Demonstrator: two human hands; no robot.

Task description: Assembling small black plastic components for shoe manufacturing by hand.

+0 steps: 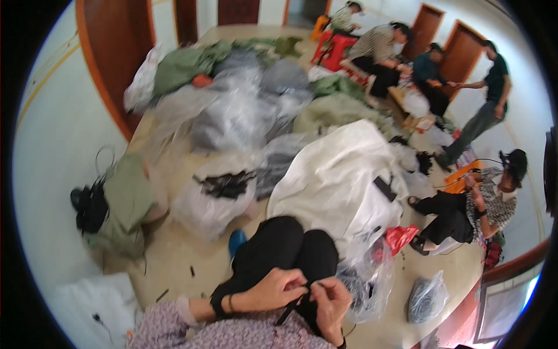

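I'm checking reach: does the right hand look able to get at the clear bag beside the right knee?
Probably yes: the clear bag appears just beyond the right hand, with nothing visible between them.

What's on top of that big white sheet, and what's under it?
A black rectangular piece lies on the white sheet, toward its right side. Anything underneath is covered, so I can't tell what's there.

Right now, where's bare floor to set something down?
Floor between green cloth and black-trousered legs, bar dark scraps; narrower strip between clear bag and grey bundle. Crowded: beyond the legs, white cloth and bagged heaps.
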